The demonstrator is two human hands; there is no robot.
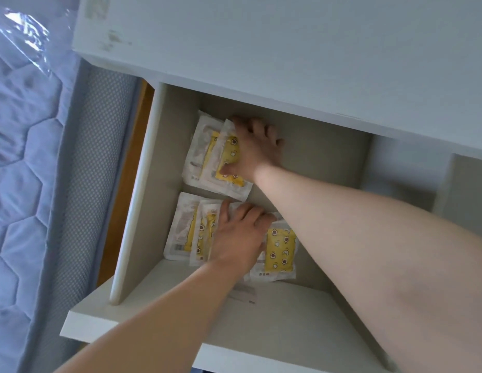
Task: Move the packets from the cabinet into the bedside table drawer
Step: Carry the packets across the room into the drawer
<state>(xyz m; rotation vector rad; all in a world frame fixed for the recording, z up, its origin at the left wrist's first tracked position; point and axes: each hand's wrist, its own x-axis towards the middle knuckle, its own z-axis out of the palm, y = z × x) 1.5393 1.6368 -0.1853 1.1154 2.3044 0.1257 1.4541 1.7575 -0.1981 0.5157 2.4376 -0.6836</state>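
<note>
Left hand [238,238] and right hand [254,152] in drawer [143,184], both grasping.
Right grips top packet [229,154] of upper pile [199,154]; left fingers curl round lower pile [281,249].

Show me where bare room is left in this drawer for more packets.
Bare floor borders the drawer's right wall, far end freest. Left half is crowded: far stack under the right hand, near stack under the left hand.

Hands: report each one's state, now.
Left hand: on the near packets, grip cannot be told.
Right hand: grips the far packets.
</note>
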